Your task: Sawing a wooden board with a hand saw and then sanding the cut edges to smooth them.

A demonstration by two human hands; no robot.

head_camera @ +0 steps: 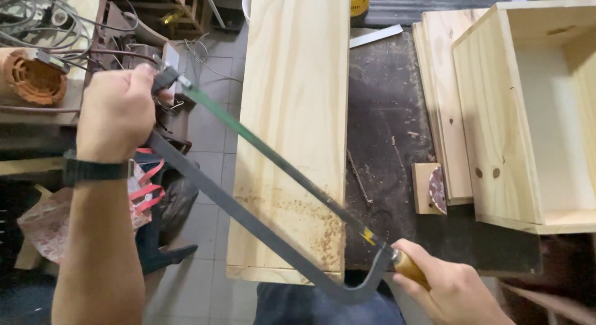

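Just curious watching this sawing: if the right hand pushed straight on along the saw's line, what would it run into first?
Likely the pine board: the right hand grips the hacksaw handle, pointing along the blade across it. Depth is unclear.

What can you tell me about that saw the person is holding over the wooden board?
The saw is a hacksaw with a dark metal bow frame and a thin greenish blade stretched straight between its ends. It lies slanted across the pale pine board, which is dusted with sawdust near the blade. The right hand grips its wooden handle, and the left hand clasps the frame's far end.
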